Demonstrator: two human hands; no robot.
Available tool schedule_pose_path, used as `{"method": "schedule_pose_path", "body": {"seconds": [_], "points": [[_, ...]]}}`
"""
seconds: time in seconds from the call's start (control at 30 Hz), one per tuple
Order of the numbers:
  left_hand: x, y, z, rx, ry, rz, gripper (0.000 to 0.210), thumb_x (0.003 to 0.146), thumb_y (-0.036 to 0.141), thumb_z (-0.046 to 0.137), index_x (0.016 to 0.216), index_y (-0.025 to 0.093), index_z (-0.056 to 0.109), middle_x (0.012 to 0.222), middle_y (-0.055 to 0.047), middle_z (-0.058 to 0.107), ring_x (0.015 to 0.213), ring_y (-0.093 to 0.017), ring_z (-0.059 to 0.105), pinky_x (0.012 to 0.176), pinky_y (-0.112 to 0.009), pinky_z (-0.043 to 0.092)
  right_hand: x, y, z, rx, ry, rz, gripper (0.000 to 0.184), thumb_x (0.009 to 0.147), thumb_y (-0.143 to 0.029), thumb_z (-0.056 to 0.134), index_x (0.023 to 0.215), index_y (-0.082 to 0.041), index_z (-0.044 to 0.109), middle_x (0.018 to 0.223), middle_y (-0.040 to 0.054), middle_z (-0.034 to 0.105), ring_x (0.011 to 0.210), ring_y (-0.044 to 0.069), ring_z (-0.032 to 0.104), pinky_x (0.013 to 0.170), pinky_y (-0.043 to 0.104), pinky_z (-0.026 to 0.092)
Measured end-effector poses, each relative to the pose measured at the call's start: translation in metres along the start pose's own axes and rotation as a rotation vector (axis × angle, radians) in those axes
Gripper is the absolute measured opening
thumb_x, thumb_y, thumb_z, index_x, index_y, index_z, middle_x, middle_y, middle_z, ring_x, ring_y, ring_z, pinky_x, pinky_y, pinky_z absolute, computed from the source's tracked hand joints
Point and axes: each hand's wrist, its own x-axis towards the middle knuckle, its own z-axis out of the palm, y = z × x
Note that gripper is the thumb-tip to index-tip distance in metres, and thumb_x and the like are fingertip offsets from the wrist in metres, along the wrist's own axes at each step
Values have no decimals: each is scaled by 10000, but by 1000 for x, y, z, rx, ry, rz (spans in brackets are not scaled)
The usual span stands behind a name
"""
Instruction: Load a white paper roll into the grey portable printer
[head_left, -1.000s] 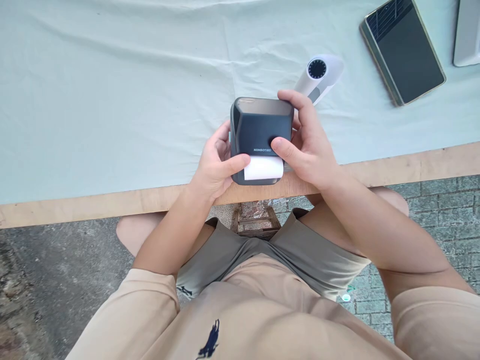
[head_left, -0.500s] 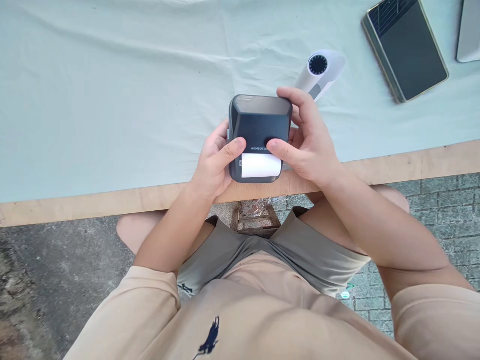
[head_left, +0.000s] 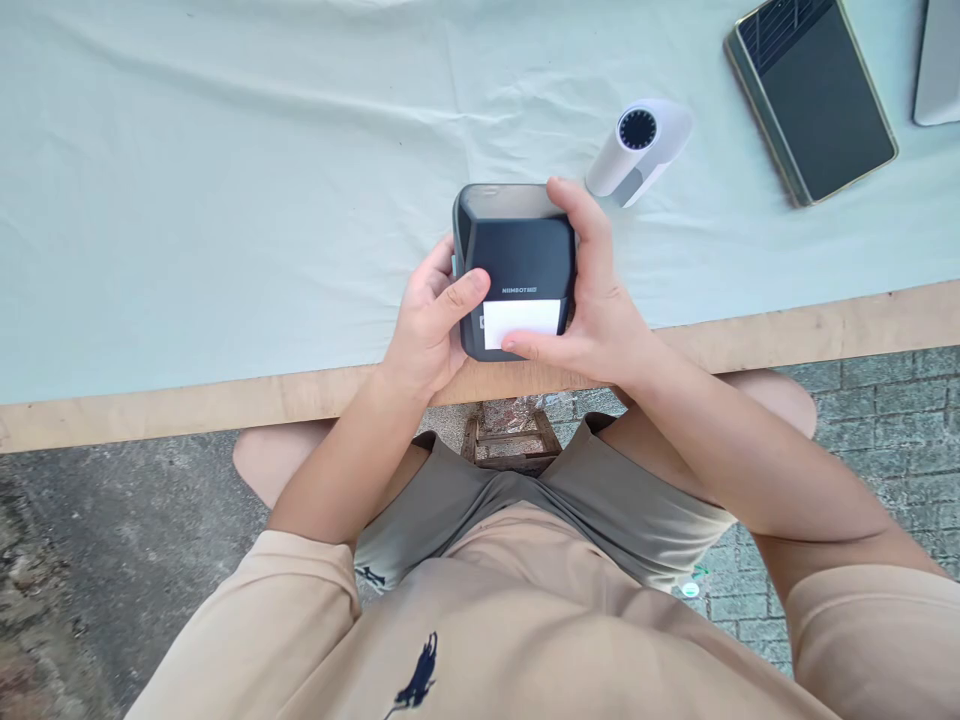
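Observation:
A black label printer (head_left: 517, 255) marked NIIMBOT is held between my two hands above the table's near edge. A blank white label (head_left: 525, 314) lies over the lower part of its front. My left hand (head_left: 431, 325) wraps round the printer's left side, thumb on the front face. My right hand (head_left: 600, 290) grips the right side; its index finger rests at the top corner, and its thumb lies across the lower edge of the label. The fingers behind the printer are hidden.
A roll of white labels (head_left: 626, 160) stands partly unwound on the pale cloth (head_left: 262, 200) beyond my right hand. Farther right are a dark phone-like device (head_left: 821, 105) and a grey object (head_left: 939, 70) cut off by the frame. The table's wooden edge (head_left: 187, 400) runs just below my hands.
My right thumb has moved down from beside the printer's lettering onto the label. The label now looks flatter, and the printer has shifted slightly up and left.

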Motion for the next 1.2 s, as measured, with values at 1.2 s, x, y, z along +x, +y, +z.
{"method": "schedule_pose_path", "body": {"seconds": [1.2], "points": [[3, 0, -1, -80, 22, -46, 367, 910, 552, 516, 1029, 234, 656, 1085, -27, 728, 1336, -273, 565, 1054, -426, 561, -3, 5, -9, 5, -59, -48, 766, 826, -435, 548, 1483, -333, 168, 1523, 69, 322, 1346, 267, 437, 1201, 539, 385]]}}
